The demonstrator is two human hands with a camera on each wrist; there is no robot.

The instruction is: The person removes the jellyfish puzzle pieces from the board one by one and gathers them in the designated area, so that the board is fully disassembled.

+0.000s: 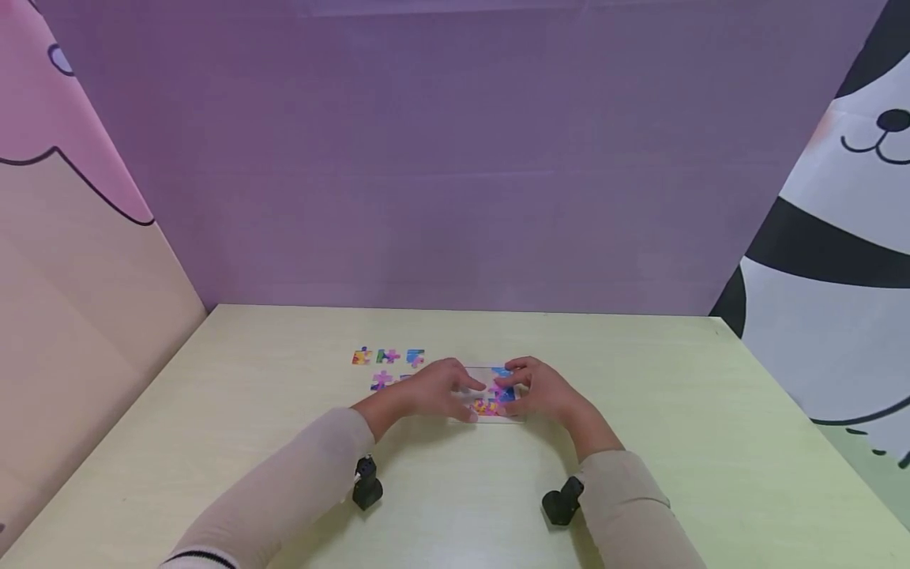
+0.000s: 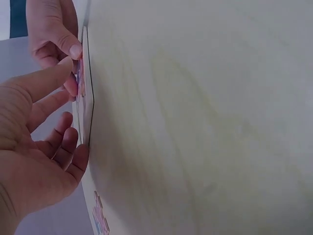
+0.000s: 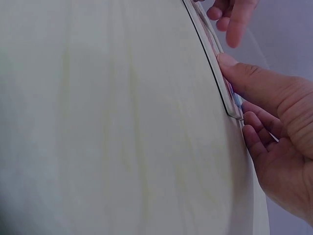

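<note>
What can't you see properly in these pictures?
- Puzzle tray: in the head view, the left hand and right hand hide most of it.
- Loose pieces: too small in the head view to tell their pictures.
- Both wrist views: the tray shows edge-on, its picture unreadable.

Beyond my hands a pale green table (image 1: 711,442) meets a purple wall (image 1: 455,158), cartoon panels (image 1: 839,261) flanking me.

We see soft, even, bright light with no glare. Faint shadows lie under the left hand (image 1: 434,393) and right hand (image 1: 543,393) on the table (image 1: 675,442). The head view bends at its edges and stays slightly soft. In both wrist views the near table blurs.
</note>
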